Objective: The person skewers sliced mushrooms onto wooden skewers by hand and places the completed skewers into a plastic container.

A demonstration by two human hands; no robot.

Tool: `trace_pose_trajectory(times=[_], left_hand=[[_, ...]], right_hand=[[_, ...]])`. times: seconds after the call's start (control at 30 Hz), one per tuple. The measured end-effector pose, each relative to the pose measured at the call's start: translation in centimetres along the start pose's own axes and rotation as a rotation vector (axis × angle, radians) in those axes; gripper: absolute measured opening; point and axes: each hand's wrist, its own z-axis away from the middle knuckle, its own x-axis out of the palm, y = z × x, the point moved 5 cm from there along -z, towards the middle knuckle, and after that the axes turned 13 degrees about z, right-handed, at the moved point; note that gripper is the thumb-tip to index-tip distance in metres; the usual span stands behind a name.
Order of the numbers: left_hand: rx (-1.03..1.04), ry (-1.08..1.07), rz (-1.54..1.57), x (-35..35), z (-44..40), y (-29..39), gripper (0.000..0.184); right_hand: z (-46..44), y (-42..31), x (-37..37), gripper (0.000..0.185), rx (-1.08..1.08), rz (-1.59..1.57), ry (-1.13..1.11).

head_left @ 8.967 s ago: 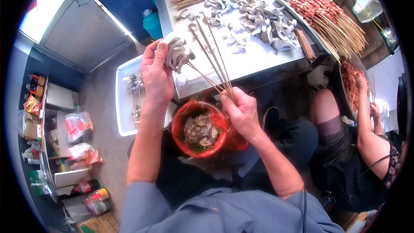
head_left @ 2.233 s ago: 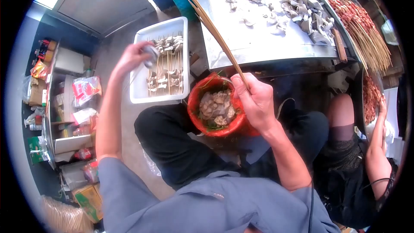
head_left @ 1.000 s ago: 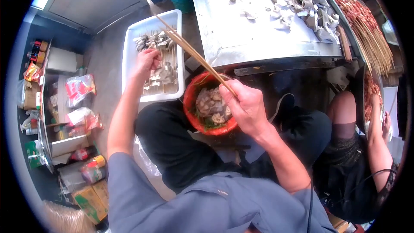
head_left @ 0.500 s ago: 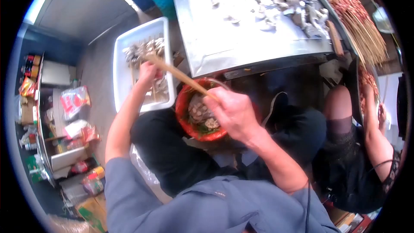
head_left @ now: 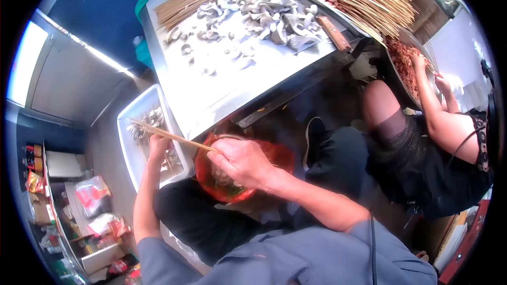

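My right hand [head_left: 240,162] is closed around a thin bunch of bamboo skewers [head_left: 182,138], which points left over the white tub. My left hand [head_left: 158,145] is over the tub, close beneath the far part of the skewers; its fingers look curled, and what they hold is hidden. In the white tub [head_left: 127,150] lie skewered grey mushrooms [head_left: 145,132]. Below my right hand, between my legs, stands a bucket with a red plastic lining [head_left: 240,196]; more mushroom pieces [head_left: 219,174] show inside it.
Loose oyster mushrooms [head_left: 274,18] and a row of bare skewers [head_left: 195,2] lie on the metal table [head_left: 198,100]. A wooden-handled knife [head_left: 334,34] rests near a tray of meat skewers [head_left: 364,0]. At right, another person's hands work over a meat bowl [head_left: 404,66]. Packaged goods [head_left: 94,192] stand at left.
The view has swung right and up, bringing more of the table and the co-worker into sight. My right hand still grips the skewers, and my left hand stays by the tub.
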Motion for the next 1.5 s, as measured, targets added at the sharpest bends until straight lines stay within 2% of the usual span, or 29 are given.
trace_pose_trajectory(times=[0.13,0.2,0.33,0.4,0.47,0.57,0.67,0.77,0.8,0.87,0.9,0.97,1.0,1.07,1.13,1.2,1.23,1.27,1.33,1.5], left_hand=[[0.206,0.181,-0.147,-0.6,2.2,4.3,0.015],[0.321,0.17,0.077,-1.7,2.4,6.1,0.017],[0.502,0.183,0.151,0.2,5.3,15.5,0.015],[0.603,0.173,0.163,2.8,6.7,19.9,0.016],[0.675,0.109,0.19,6.4,7.8,23.3,0.01],[0.72,-0.053,0.189,12.9,9.1,26.8,0.013],[0.693,-0.165,0.07,18.8,9.2,29.0,0.018],[0.898,-0.221,-0.034,23.0,7.5,31.3,0.017],[0.899,-0.22,-0.037,23.8,6.2,32.0,0.017],[1.127,-0.08,-0.301,25.7,4.2,34.1,0.014],[1.128,-0.082,-0.303,26.4,2.6,34.7,0.014],[1.394,-0.024,-0.51,27.5,0.7,36.1,0.015],[1.396,-0.029,-0.511,28.0,-0.5,36.4,0.015],[1.438,0.002,-0.742,29.5,-2.7,36.6,0.017],[1.421,-0.02,-0.81,30.3,-3.4,36.8,0.015],[1.349,0.046,-1.039,30.8,-4.0,36.3,0.014],[1.216,0.03,-0.986,30.7,-5.2,36.1,0.014],[1.215,0.025,-0.987,30.6,-5.4,36.0,0.014],[1.009,-0.079,-0.791,29.7,-5.3,35.8,0.015],[0.913,-0.212,-0.716,27.8,-4.1,34.7,0.012]], right_hand=[[-0.1,-0.4,-1.0,0.022,-0.037,-0.005,0.056],[0.0,-0.4,-1.6,0.021,-0.029,0.007,0.039],[0.1,-0.2,-2.8,0.016,0.007,-0.027,0.113],[0.0,-0.1,-3.8,0.014,0.022,-0.044,0.159],[-0.1,-0.2,-5.5,0.013,0.021,-0.12,0.308],[0.0,-0.1,-7.8,0.014,0.041,-0.125,0.371],[0.1,0.7,-9.1,0.014,0.107,-0.161,0.406],[0.2,1.7,-9.7,0.013,0.19,-0.232,0.398],[0.2,1.8,-9.9,0.013,0.189,-0.235,0.399],[0.2,1.7,-10.5,0.011,0.168,-0.253,0.405],[0.2,1.9,-10.7,0.011,0.17,-0.254,0.407],[0.2,2.0,-11.1,0.01,0.146,-0.246,0.44],[0.2,2.1,-11.3,0.01,0.148,-0.247,0.444],[0.2,2.2,-11.8,0.01,0.165,-0.265,0.44],[0.3,2.5,-12.0,0.01,0.182,-0.271,0.429],[0.4,2.9,-12.1,0.01,0.204,-0.28,0.414],[0.4,3.1,-12.2,0.01,0.23,-0.286,0.42],[0.5,3.3,-12.2,0.011,0.254,-0.293,0.427],[0.6,3.5,-12.1,0.011,0.265,-0.307,0.445],[0.7,3.3,-12.3,0.011,0.317,-0.389,0.458]])
